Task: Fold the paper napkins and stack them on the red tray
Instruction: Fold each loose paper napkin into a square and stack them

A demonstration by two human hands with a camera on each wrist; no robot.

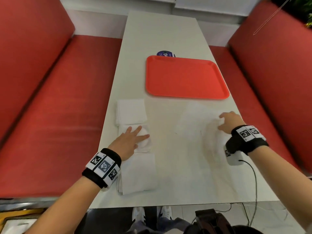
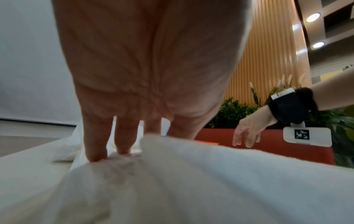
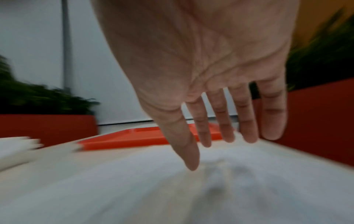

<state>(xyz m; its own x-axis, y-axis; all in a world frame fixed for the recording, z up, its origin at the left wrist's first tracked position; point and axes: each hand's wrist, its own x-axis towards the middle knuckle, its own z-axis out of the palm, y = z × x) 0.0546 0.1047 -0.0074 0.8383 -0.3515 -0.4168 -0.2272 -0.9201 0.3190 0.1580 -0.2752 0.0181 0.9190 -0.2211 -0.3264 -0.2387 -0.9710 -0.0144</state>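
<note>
While both hands lie spread on white paper, the red tray (image 1: 185, 78) sits bare at centre frame on a long white desk (image 1: 162, 34).

Red padded benches (image 1: 55, 92) flank the desk at the left and right frame edges, and green plants (image 2: 235, 112) with a ribbed wooden wall show in the wrist views. A dark blue round sticker (image 1: 165, 54) peeks from behind the tray's upper edge; its writing is too small to read. At lower left, the left hand (image 1: 129, 141) presses flat, fingers straight and apart, on the stacked napkins (image 1: 133, 114). At right, below the tray, the right hand (image 1: 229, 121) rests with loosely spread fingers on an unfolded napkin (image 1: 194, 122), blurred; whether it pinches the paper cannot be told.
</note>
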